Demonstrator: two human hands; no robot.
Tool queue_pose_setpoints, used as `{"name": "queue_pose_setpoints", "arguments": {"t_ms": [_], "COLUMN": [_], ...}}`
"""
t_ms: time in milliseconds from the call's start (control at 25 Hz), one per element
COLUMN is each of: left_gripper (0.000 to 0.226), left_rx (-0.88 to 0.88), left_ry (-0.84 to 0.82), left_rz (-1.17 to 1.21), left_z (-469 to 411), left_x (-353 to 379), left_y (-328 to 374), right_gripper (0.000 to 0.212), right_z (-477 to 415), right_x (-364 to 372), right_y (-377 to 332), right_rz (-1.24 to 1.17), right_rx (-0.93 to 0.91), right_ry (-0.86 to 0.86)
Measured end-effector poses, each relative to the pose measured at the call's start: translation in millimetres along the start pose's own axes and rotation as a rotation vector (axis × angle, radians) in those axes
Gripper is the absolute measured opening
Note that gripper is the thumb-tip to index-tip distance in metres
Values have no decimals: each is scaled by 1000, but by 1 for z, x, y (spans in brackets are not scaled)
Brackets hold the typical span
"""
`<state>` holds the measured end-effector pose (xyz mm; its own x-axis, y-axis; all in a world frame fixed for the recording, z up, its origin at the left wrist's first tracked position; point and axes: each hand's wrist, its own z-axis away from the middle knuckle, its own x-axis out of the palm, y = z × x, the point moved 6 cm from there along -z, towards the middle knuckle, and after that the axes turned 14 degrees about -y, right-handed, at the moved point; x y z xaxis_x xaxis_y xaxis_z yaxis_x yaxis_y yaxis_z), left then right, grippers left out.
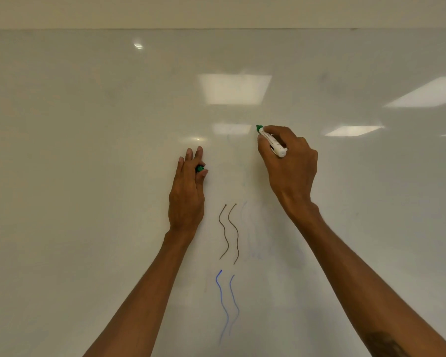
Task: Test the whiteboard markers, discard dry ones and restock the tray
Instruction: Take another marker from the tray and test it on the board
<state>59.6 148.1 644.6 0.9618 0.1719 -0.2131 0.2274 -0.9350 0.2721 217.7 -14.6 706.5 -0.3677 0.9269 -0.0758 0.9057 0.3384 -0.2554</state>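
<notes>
Pinching the green marker [271, 141] in your right hand [289, 161], tip at the board [88, 150] above 2 brown squiggles [229, 233], your left hand [187, 194] curled on its cap [199, 168], a light stroke could misjudge it dry.

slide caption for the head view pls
Right hand sets green marker to whiteboard; left hand holds cap.
</notes>
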Motion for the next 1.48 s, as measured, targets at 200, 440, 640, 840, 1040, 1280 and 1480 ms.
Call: {"name": "queue_pose_setpoints", "arguments": {"t_ms": [200, 440, 640, 840, 1040, 1280, 1480], "left_gripper": [56, 59, 61, 55, 56, 53, 49], "left_rx": [30, 51, 59, 50, 48, 45, 64], "left_ry": [19, 31, 41, 33, 35, 40, 56], "left_rz": [-27, -64, -69, -49, -43, -42, -50], "left_z": [-4, -7, -7, -7, -6, -3, -4], "left_x": [-2, 1, -2, -2, -2, -1, -1], "left_y": [1, 0, 1, -2, 0, 0, 0], "right_gripper": [18, 13, 17, 12, 8, 13, 22], "right_z": [-4, -18, -22, 25, 83, 37, -17], "right_x": [5, 9, 19, 16, 13, -9, -4], "right_y": [-4, -18, -22, -10, 6, -3, 5], "right_rz": [-45, 14, 206, 346, 374, 145, 60], "right_rx": [1, -88, -85, -106, -87, -24, -10], "right_ry": [-29, 29, 46, 64, 9, 22, 17]}}
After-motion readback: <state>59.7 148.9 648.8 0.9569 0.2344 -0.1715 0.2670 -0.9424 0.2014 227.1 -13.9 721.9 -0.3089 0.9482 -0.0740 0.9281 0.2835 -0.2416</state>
